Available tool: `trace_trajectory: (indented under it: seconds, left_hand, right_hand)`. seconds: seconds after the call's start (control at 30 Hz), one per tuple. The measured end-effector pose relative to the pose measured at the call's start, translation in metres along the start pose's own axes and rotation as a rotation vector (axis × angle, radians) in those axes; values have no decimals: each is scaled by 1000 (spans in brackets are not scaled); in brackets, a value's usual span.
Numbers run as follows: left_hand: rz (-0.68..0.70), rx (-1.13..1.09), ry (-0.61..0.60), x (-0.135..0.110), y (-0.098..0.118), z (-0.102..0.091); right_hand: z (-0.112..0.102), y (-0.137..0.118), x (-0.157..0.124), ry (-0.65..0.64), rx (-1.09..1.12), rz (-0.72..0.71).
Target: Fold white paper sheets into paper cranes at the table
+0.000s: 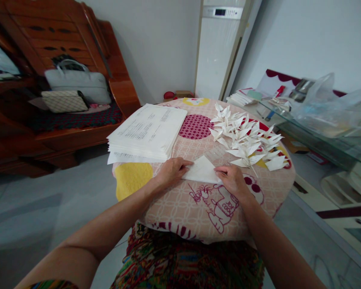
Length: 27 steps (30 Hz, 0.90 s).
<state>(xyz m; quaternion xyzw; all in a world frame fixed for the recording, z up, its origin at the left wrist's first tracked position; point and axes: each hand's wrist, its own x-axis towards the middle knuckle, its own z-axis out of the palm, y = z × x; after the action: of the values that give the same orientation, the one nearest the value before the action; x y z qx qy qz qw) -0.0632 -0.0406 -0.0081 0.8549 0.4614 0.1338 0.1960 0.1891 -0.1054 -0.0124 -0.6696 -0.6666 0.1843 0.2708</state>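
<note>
A white sheet of paper (201,170), folded to a triangle with its point away from me, lies on the patterned tablecloth (180,204). My left hand (173,170) grips its left corner, thumb and fingers closed together. At the right corner, my right hand (230,179) pinches the paper the same way. Beyond my left hand sits a thick stack of printed paper (147,130). Many folded paper cranes (243,136) are heaped on the right part of the table, just past my right hand.
A glass-topped cabinet (315,132) with a plastic bag (327,104) and clutter stands close to the table's right. To the left is a wooden bench (78,140) holding a grey handbag (78,86). A tall white appliance (218,56) stands behind.
</note>
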Motion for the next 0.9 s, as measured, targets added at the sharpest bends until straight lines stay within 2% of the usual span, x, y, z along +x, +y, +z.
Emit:
trace_trajectory:
  seconds: [0.9]
  left_hand:
    - [7,24,15,0,0,2]
  right_hand:
    - [0,-1,1,-5,-46,31]
